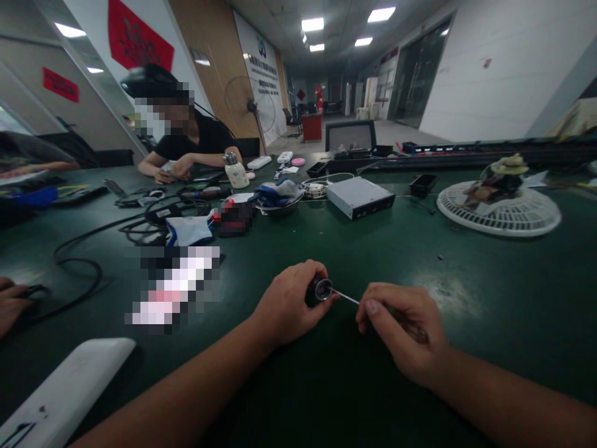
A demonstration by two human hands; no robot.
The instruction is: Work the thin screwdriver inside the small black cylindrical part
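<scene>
My left hand (293,302) is closed around a small black cylindrical part (323,288), whose round, light-rimmed end faces right. Fine details inside that end are too small to make out. In my right hand (405,326) is a screwdriver (345,297) with a thin metal shaft and a brownish handle, mostly covered by the palm and fingers. Its tip reaches the round end of the black part; how deep it goes in cannot be seen. Both hands are just above the green table (261,267), near its front.
A grey disc drive (359,196), a white fan grille (499,208) and a bowl with blue cloth (280,194) lie farther back. Black cables (100,274) and a white casing (69,392) are at left. A co-worker (186,137) sits opposite; another person's hand (12,305) shows at the left edge.
</scene>
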